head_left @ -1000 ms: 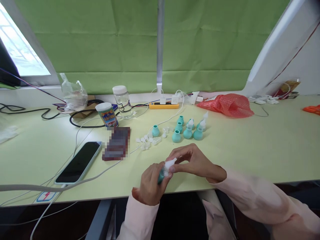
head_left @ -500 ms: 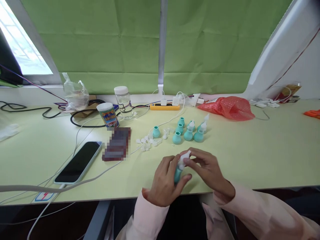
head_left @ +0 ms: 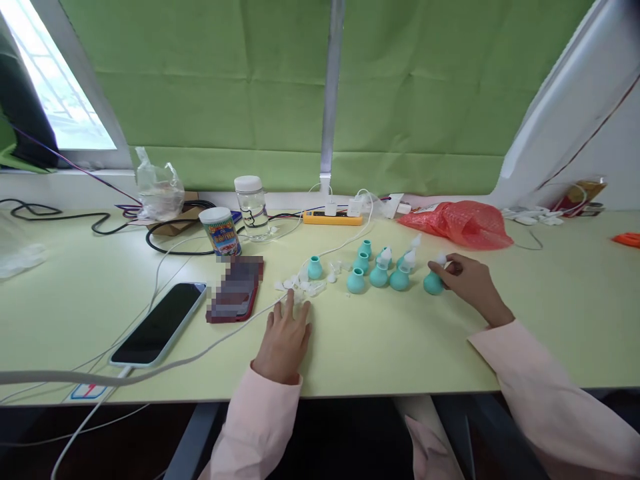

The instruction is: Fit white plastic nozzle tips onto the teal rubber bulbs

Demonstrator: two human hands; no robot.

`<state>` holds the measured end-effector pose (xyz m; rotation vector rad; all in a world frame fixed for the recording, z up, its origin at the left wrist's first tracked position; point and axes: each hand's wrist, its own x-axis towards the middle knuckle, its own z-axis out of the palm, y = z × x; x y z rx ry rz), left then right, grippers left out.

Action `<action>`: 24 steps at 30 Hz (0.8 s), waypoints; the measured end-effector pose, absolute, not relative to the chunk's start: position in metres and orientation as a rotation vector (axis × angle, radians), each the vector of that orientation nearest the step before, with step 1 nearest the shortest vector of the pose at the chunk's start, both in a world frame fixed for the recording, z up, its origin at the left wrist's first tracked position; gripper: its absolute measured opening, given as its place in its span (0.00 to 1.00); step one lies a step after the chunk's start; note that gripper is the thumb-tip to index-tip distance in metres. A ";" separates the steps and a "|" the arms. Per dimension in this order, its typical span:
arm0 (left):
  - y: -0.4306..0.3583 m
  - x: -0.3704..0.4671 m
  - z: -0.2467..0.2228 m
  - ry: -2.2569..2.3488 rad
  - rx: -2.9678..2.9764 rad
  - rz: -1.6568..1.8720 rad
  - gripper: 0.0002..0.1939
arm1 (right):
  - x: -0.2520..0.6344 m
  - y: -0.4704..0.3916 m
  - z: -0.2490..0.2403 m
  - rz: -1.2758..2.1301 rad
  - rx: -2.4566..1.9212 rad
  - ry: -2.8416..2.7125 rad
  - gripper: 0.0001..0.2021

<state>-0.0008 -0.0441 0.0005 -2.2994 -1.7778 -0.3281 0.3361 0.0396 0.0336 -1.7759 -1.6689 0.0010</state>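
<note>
- Head view: the right hand [head_left: 467, 283] is pinching the white cap of a teal bulb [head_left: 433, 283], fingers closed on it, while the bulb is resting on the table [head_left: 550, 300] at the right end of a cluster of teal bulbs [head_left: 379, 270].
- Head view: the left hand [head_left: 285, 337] is lying flat, fingers together and extended, fingertips touching a scatter of small white caps [head_left: 300, 287] just beside a charging cable [head_left: 200, 350].
- Head view: a phone [head_left: 160, 323], a tin [head_left: 221, 231] and a clear jar [head_left: 251, 205] are standing well left of the bulbs.
- Risk, as judged: the light bulb is looking easy to tip against its neighbours if released off-balance; the left hand's sweep could be scattering the loose caps or snagging the cable.
</note>
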 end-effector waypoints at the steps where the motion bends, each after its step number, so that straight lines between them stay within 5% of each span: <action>1: -0.044 0.000 0.000 -1.773 -2.305 -0.317 0.17 | 0.337 0.042 0.031 0.040 -1.812 -1.687 0.15; 9: -0.044 0.000 -0.001 -1.711 -2.323 -0.341 0.14 | 0.338 0.036 0.038 -0.213 -1.894 -1.583 0.23; 14: -0.046 0.003 0.004 -1.760 -2.338 -0.329 0.14 | 0.317 0.015 0.050 -0.653 -1.375 -1.334 0.22; 20: -0.044 0.004 0.002 -1.700 -2.443 -0.369 0.11 | 0.247 -0.006 0.054 -0.726 -0.886 -1.913 0.01; 24: -0.047 0.005 -0.007 -1.649 -2.416 -0.474 0.11 | 0.194 0.001 0.046 -0.601 -0.939 -2.530 0.10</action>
